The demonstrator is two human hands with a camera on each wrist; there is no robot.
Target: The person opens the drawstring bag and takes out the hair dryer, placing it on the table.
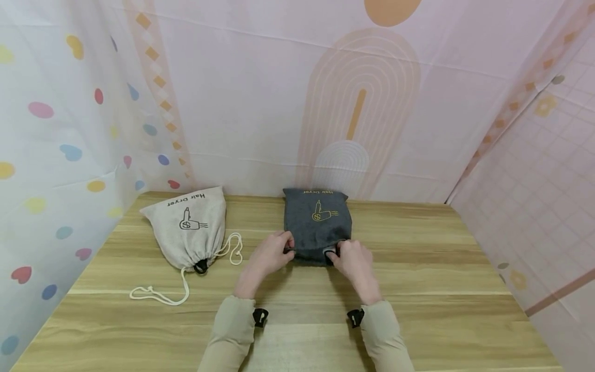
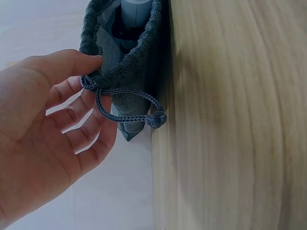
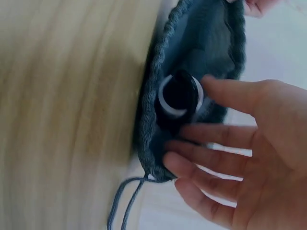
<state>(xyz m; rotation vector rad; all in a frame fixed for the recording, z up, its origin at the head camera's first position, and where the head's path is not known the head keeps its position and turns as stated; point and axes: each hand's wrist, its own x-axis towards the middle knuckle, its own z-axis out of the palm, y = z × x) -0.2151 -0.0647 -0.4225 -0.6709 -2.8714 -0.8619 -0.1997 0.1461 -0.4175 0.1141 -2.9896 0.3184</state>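
A dark grey drawstring bag (image 1: pixel 309 227), marked "Hair Dryer" with a yellow dryer picture, lies with its mouth towards me. My left hand (image 1: pixel 273 253) pinches the gathered rim at the left corner, thumb on top and fingers beneath. A knotted cord loop (image 2: pixel 156 119) hangs there. Inside the mouth shows a pale grey rounded part (image 2: pixel 135 10). My right hand (image 1: pixel 354 262) has its fingers loosely extended into the mouth's right side. Its thumb touches the edge of a round black end with a white ring (image 3: pixel 178 96). The rest of that item is hidden in the bag.
To the left lies a beige drawstring bag (image 1: pixel 195 227), also marked "Hair Dryer", with a black loop (image 1: pixel 201 266) at its mouth. Its white cords (image 1: pixel 160 295) trail over the wooden table (image 1: pixel 432 289). A patterned cloth backdrop (image 1: pixel 260 103) stands behind the table and at both sides.
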